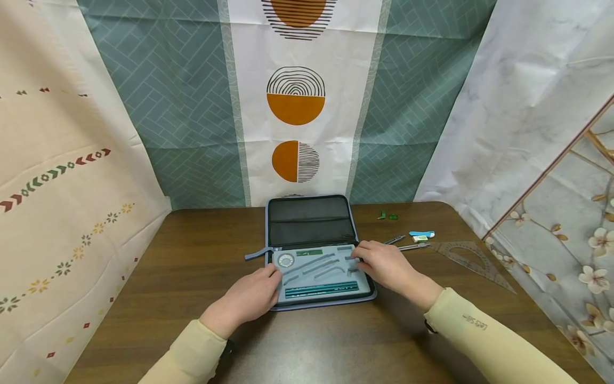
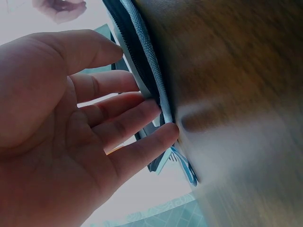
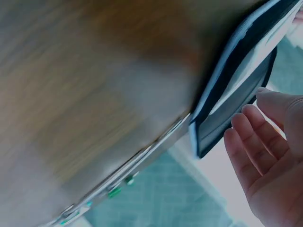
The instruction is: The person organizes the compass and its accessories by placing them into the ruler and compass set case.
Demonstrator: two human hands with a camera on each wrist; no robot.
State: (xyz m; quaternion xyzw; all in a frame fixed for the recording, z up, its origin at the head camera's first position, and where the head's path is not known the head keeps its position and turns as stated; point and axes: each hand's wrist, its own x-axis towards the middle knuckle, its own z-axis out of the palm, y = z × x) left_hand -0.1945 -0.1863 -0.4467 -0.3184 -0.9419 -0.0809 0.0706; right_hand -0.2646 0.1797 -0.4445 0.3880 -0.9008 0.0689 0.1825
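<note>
A zip case lies unfolded on the table, its dark lid standing at the back. In its base sits a pale grey-blue tray with moulded slots, several of them bare. Teal pencils lie along the tray's front, a round pale disc at its back left and a small green strip behind the slots. My left hand touches the case's left edge, fingertips along the zipper rim. Over the tray's back right edge is my right hand, its fingers slightly bent; the right wrist view shows nothing held.
Right of the case lie a clear set square, a metal compass, another slim metal tool, a blue-and-white item and a green-and-white eraser. Two small green pieces lie farther back. Patterned cloths hang around the wooden table.
</note>
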